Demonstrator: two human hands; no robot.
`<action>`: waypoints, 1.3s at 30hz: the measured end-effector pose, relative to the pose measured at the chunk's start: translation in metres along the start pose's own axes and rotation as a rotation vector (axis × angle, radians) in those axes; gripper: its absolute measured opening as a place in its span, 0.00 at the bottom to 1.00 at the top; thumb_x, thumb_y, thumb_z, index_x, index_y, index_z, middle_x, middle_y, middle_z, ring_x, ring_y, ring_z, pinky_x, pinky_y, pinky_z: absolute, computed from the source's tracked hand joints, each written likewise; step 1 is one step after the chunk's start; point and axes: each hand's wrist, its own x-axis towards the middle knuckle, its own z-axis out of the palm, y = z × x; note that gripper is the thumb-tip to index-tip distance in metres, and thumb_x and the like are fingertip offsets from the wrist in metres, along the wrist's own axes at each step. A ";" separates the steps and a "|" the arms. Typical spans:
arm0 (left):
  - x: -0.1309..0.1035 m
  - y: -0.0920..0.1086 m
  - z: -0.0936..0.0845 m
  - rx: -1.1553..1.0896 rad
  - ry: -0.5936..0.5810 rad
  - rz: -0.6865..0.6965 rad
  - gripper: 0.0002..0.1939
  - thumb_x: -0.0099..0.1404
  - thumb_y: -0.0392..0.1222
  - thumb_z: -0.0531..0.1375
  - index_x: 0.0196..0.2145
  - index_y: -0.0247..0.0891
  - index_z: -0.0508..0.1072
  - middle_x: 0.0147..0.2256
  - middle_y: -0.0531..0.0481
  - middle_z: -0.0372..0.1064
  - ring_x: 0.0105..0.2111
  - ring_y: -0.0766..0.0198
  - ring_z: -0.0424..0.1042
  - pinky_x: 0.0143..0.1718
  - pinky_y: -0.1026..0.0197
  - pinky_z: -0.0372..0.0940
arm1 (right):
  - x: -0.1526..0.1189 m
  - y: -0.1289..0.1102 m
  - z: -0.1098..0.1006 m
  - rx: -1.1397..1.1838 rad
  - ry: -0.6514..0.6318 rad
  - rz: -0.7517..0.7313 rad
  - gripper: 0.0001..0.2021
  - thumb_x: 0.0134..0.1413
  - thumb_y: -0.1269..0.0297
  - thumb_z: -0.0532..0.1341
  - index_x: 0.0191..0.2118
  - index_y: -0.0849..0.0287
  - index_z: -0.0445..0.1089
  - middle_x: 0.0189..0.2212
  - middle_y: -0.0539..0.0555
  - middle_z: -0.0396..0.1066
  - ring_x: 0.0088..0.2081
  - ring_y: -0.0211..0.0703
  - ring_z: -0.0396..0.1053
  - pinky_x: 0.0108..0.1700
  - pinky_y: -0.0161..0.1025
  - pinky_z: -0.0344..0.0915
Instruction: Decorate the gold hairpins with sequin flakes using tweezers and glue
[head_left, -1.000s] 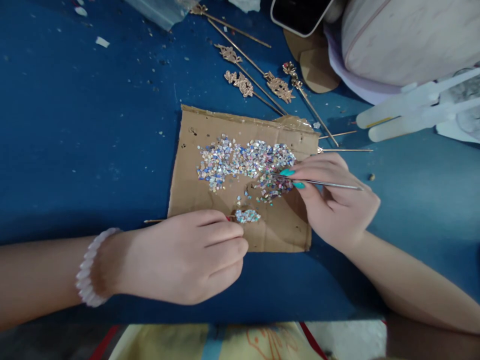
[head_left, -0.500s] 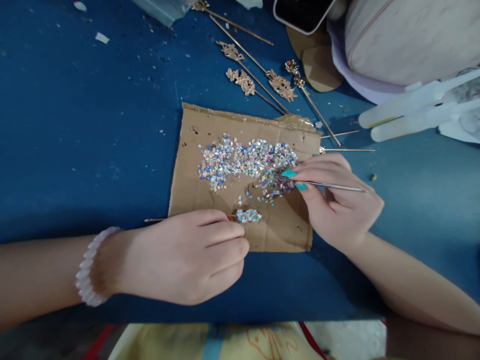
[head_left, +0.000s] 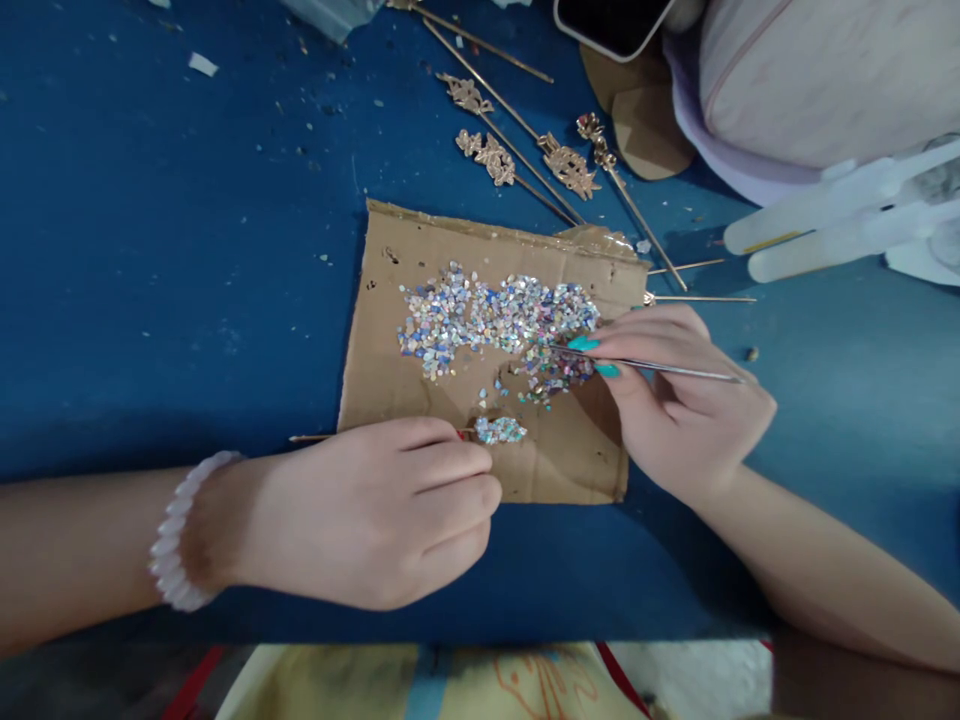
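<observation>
My left hand [head_left: 375, 510] is closed round the thin stick of a hairpin, whose chip-covered head [head_left: 500, 430] shows past the fingers over the cardboard [head_left: 555, 470]. The stick's pointed end sticks out left of the hand. My right hand [head_left: 675, 400] pinches metal tweezers [head_left: 667, 370] between thumb and fingers with teal nails. The tips of the tweezers reach into the shiny chips [head_left: 510, 310] spread on the cardboard; whether they grip a chip is too small to tell.
Several metal hairpins [head_left: 566, 165] lie behind the cardboard. At the back right are a phone [head_left: 615, 22], a pale round case [head_left: 825, 80] and white tool handles [head_left: 817, 235]. Small scraps dot the blue table [head_left: 187, 250].
The tweezer tips have shifted slightly left among the chips. My left hand keeps its hold, nearly still. The view has moved a little, so the things behind appear slightly shifted.
</observation>
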 end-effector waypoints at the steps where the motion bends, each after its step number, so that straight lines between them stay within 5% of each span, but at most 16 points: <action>1: 0.000 0.000 0.000 0.001 0.001 -0.001 0.18 0.69 0.31 0.45 0.36 0.36 0.74 0.40 0.46 0.73 0.38 0.58 0.70 0.38 0.55 0.66 | 0.000 0.000 0.000 0.000 -0.002 -0.002 0.13 0.51 0.78 0.63 0.39 0.54 0.73 0.34 0.49 0.77 0.38 0.43 0.74 0.44 0.45 0.71; 12: 0.001 0.000 0.001 0.003 0.012 0.003 0.16 0.68 0.31 0.46 0.36 0.36 0.74 0.40 0.46 0.74 0.38 0.59 0.70 0.37 0.56 0.67 | 0.001 -0.002 -0.003 0.007 0.003 -0.050 0.14 0.51 0.79 0.63 0.40 0.53 0.73 0.33 0.50 0.77 0.37 0.44 0.74 0.42 0.45 0.72; 20: -0.001 0.001 0.002 -0.001 0.094 -0.054 0.13 0.67 0.31 0.50 0.34 0.35 0.73 0.37 0.46 0.74 0.36 0.59 0.71 0.35 0.55 0.67 | 0.003 -0.014 -0.011 0.110 -0.180 -0.216 0.06 0.55 0.73 0.61 0.38 0.57 0.71 0.32 0.52 0.77 0.36 0.43 0.72 0.41 0.46 0.70; 27: -0.001 0.001 0.001 -0.028 0.082 -0.071 0.14 0.68 0.30 0.48 0.36 0.34 0.74 0.37 0.47 0.74 0.36 0.60 0.71 0.35 0.56 0.66 | 0.003 -0.013 -0.009 0.119 -0.176 -0.212 0.05 0.52 0.76 0.63 0.36 0.63 0.72 0.30 0.56 0.77 0.36 0.45 0.71 0.40 0.46 0.69; 39: -0.002 0.002 0.002 -0.007 0.104 -0.085 0.11 0.67 0.31 0.50 0.35 0.34 0.73 0.36 0.47 0.74 0.35 0.60 0.71 0.35 0.56 0.66 | 0.002 -0.013 -0.007 0.125 -0.176 -0.221 0.06 0.53 0.74 0.61 0.37 0.57 0.71 0.29 0.52 0.77 0.34 0.44 0.72 0.39 0.47 0.70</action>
